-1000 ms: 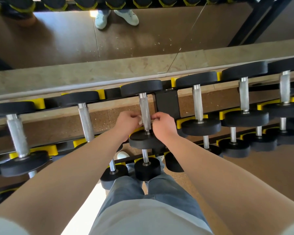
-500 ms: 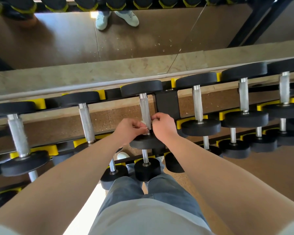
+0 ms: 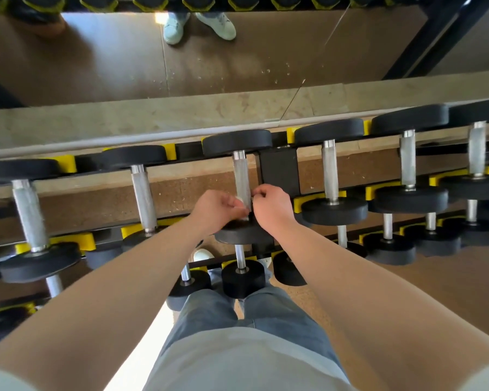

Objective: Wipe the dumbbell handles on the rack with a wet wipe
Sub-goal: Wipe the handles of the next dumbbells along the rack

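Note:
A black dumbbell with a knurled silver handle lies on the top tier of the rack, straight ahead. A white wet wipe is wrapped round the near end of that handle. My left hand pinches the wipe on the handle's left side. My right hand pinches its other end on the right side. Both hands sit just above the dumbbell's near black head. Most of the wipe is hidden by my fingers.
More dumbbells line the top tier to the left and right, in yellow cradles. Smaller dumbbells sit on lower tiers by my legs. A black rack upright stands just right of the handle. A mirror lies behind.
Both hands have slid a little along the handle with the wipe, staying at its near end. The dumbbell has not moved.

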